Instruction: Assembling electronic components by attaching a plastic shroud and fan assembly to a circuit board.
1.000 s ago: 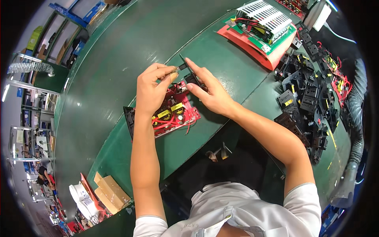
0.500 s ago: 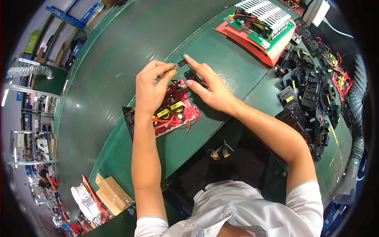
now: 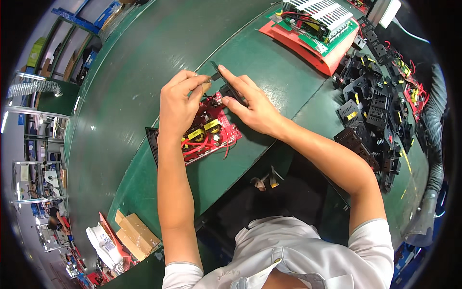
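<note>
On the green bench lies a red circuit board [image 3: 233, 129] carrying yellow-labelled coils and red wires. A black end panel [image 3: 152, 140] stands at its left end. My right hand [image 3: 259, 109] grips another black plastic panel [image 3: 227, 90] at the board's far right end, thumb on the near side and fingers along the outside. My left hand [image 3: 179, 100] is closed in a pinch beside that panel's upper part, over the board. What sits between its fingertips is too small to make out. My left forearm hides part of the board.
A white vented metal cover [image 3: 321, 13] on a green board rests on a red sheet [image 3: 308, 53] at the far right. Black plastic parts [image 3: 373, 108] are heaped on the right. A cardboard box [image 3: 137, 236] and a white spool [image 3: 103, 246] stand at the lower left.
Both hands have shifted slightly left in the picture, along with the board and bench. The black panel in my right hand is turned a little, showing more of its upper end.
</note>
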Demonstrator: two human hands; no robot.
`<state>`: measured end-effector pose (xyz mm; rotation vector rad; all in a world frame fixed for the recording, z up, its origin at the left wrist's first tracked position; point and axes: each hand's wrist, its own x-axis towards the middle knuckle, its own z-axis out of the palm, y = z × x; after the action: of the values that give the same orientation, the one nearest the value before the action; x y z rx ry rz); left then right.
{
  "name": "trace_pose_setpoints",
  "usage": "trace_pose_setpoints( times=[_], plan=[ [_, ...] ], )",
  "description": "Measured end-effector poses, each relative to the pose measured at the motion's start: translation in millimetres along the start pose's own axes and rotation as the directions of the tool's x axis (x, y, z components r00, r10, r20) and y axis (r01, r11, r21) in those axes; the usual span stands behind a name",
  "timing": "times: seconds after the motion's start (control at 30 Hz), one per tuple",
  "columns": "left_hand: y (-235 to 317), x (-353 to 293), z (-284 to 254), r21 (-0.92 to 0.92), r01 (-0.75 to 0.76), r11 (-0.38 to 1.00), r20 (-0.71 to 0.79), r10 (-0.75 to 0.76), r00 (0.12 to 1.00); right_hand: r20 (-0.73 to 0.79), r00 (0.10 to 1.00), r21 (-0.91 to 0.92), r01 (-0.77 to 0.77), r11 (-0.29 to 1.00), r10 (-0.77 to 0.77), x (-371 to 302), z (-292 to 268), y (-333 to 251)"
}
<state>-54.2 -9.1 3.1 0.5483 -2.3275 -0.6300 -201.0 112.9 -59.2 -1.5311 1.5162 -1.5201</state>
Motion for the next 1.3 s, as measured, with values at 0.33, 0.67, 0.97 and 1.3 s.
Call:
trace_pose_setpoints(
  times=[0.33,0.67,0.97,1.3],
  plan=[
    [0.2,0.2,5.3,0.083,0.011,0.997,-0.03,-0.009,1.0,-0.051,0.998,-0.027,0.021,0.999,-0.022,0.6,0.0,7.8],
    [2.0,-2.0,-0.1,0.151,0.041,0.988,0.036,-0.047,0.998,0.031,0.999,-0.144,-0.036,0.989,0.041,2.0,0.5,2.0],
    [-2.0,-13.9,-85.4,0.012,0.208,0.978,0.047,-0.208,0.977,-0.036,0.993,-0.186,-0.115,0.976,0.11,18.2,-23.5,12.2],
    [9.7,-23.0,-92.4,-0.015,0.227,0.974,0.248,-0.216,0.944,0.411,0.888,-0.605,0.436,0.666,-0.208,-55.3,8.0,-63.7]
  ],
)
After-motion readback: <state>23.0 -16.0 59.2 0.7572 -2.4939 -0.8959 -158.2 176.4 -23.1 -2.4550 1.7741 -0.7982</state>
